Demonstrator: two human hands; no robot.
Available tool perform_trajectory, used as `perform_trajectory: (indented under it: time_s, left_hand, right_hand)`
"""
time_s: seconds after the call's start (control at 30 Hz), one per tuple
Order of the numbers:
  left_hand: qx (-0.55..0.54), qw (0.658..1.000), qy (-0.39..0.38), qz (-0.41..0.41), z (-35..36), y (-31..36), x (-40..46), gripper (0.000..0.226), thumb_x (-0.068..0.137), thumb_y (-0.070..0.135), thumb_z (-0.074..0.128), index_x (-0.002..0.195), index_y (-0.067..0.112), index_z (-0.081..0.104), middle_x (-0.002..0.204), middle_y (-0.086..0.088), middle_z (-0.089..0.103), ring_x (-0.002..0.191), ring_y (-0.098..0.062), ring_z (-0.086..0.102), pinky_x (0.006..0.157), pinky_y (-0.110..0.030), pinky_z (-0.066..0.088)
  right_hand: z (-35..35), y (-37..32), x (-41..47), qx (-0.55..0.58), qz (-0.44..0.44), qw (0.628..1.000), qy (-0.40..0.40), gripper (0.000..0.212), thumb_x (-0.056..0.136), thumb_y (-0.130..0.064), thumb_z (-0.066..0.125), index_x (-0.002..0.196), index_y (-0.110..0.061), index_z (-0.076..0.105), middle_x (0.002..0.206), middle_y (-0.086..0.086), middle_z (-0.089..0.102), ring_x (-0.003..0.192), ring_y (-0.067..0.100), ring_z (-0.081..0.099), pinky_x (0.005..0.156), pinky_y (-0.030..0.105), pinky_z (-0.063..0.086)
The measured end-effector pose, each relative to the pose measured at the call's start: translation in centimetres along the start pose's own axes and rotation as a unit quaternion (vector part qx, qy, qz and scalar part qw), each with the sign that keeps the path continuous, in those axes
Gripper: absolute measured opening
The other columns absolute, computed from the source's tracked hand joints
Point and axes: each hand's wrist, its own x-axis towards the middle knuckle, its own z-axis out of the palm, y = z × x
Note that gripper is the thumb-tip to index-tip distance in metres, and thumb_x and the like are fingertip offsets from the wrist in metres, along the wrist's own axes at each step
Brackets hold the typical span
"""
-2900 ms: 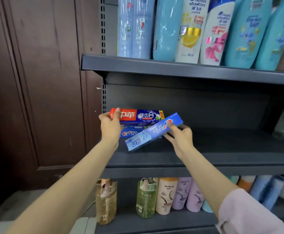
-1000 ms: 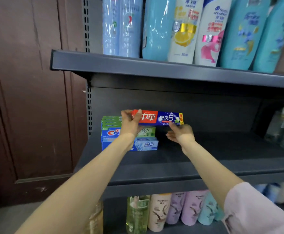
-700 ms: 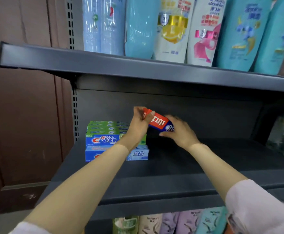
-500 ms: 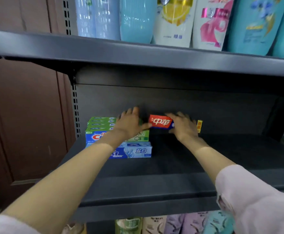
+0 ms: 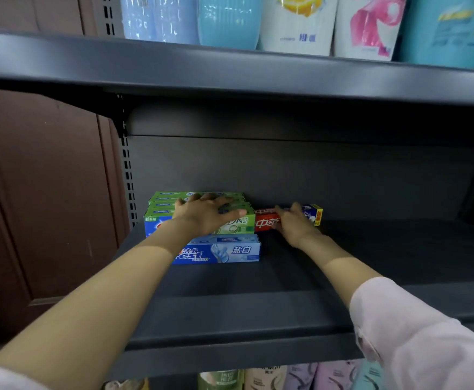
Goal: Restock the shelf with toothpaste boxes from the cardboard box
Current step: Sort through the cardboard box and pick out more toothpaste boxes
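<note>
Red box [image 5: 268, 220] now lies on dark shelf [image 5: 258, 305].

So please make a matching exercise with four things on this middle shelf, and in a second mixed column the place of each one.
Things:
1. red toothpaste box
2. light blue Crest box
3. green toothpaste boxes
4. right hand

Places:
A. under the left hand, at the shelf's left end
B. on the red box
C. lying in front of the green stack
D. right of the stack, near the back wall

Pairs: 1-D, 2-C, 3-A, 4-B
</note>
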Motion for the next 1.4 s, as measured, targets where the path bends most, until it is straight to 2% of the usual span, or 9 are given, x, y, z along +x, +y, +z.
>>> perform_trajectory:
  time_s: [0.1,0.27,0.47,0.7,0.87,1.03,1.13,1.23,1.4]
  left_hand:
    - [0.000,1.000,0.008,0.004,0.1,0.2,-0.4,0.072,0.083,0.077,0.020,0.146,0.042,0.024,0.157,0.007,0.020,0.144,-0.025,0.017,0.114,-0.053,0.017]
    - [0.038,0.985,0.158,0.065,1.2,0.9,-1.4,0.057,0.093,0.062,0.030,0.134,0.027,0.046,0.142,0.003,0.044,0.133,-0.020,0.037,0.107,-0.040,0.030]
    - [0.017,0.987,0.147,0.061,0.5,1.3,-2.2,0.049,0.096,0.048,0.039,0.136,0.021,0.043,0.139,-0.002,0.047,0.129,-0.023,0.041,0.104,-0.039,0.031]
    - [-0.150,0.965,0.196,0.086,-1.0,5.1,-6.5,0.031,0.090,0.023,0.052,0.120,0.015,0.055,0.121,-0.011,0.057,0.116,-0.031,0.051,0.093,-0.038,0.042]
    - [-0.287,0.938,0.121,0.149,0.6,11.2,-12.7,0.018,0.087,0.021,0.053,0.100,0.017,0.065,0.093,-0.005,0.070,0.095,-0.028,0.063,0.084,-0.036,0.050]
    - [-0.316,0.919,-0.042,0.233,5.2,19.0,-18.3,0.014,0.082,0.023,0.051,0.082,0.020,0.064,0.091,-0.010,0.072,0.087,-0.031,0.066,0.080,-0.041,0.055]
    - [-0.291,0.909,-0.110,0.278,8.6,24.5,-21.1,0.016,0.084,0.021,0.053,0.079,0.013,0.065,0.091,-0.015,0.072,0.086,-0.030,0.068,0.080,-0.038,0.054]
    - [-0.263,0.897,-0.156,0.318,12.1,30.0,-23.6,0.016,0.085,0.022,0.053,0.081,0.014,0.066,0.093,-0.013,0.071,0.088,-0.029,0.067,0.082,-0.037,0.052]
    - [-0.221,0.884,-0.219,0.350,20.1,38.9,-27.8,0.020,0.088,0.024,0.049,0.088,0.011,0.064,0.103,-0.014,0.067,0.097,-0.033,0.063,0.081,-0.036,0.050]
  right_hand:
    - [0.3,-0.2,-0.8,0.044,0.008,0.999,-0.009,0.058,0.098,-0.027,0.046,0.147,-0.010,0.019,0.148,0.018,0.017,0.134,0.033,0.035,0.112,0.039,0.030]
    - [-0.2,-0.4,-0.6,0.076,-0.024,0.997,-0.021,0.055,0.095,-0.026,0.052,0.143,-0.016,0.026,0.144,0.016,0.028,0.131,0.030,0.039,0.110,0.037,0.032]
    - [-1.2,-1.2,-1.4,0.092,-0.024,0.995,-0.034,0.063,0.096,-0.027,0.052,0.150,-0.016,0.021,0.155,0.012,0.020,0.140,0.027,0.028,0.113,0.031,0.025]
    - [-4.5,-0.6,-9.8,0.137,-0.007,0.985,0.102,0.037,0.093,-0.014,0.054,0.129,-0.012,0.054,0.127,0.014,0.057,0.116,0.029,0.055,0.096,0.030,0.042]
    - [-5.0,2.0,-21.0,0.106,0.067,0.980,0.152,0.025,0.090,-0.015,0.052,0.113,-0.014,0.063,0.103,0.008,0.066,0.098,0.027,0.061,0.084,0.034,0.048]
    - [-2.9,6.7,-32.3,0.040,0.198,0.977,0.063,0.018,0.092,-0.015,0.046,0.089,-0.015,0.064,0.109,0.019,0.065,0.104,0.035,0.058,0.079,0.036,0.047]
    - [-1.1,10.8,-38.4,0.039,0.293,0.955,0.025,0.025,0.093,-0.018,0.045,0.105,-0.008,0.065,0.115,0.021,0.063,0.109,0.037,0.058,0.087,0.038,0.046]
    - [0.4,15.4,-44.1,0.040,0.367,0.929,-0.005,0.029,0.094,-0.016,0.048,0.117,-0.006,0.063,0.125,0.014,0.061,0.115,0.030,0.055,0.090,0.031,0.042]
    - [6.2,23.9,-53.0,0.064,0.489,0.869,-0.034,0.026,0.093,-0.017,0.050,0.110,-0.004,0.065,0.115,0.018,0.064,0.105,0.033,0.060,0.084,0.034,0.048]
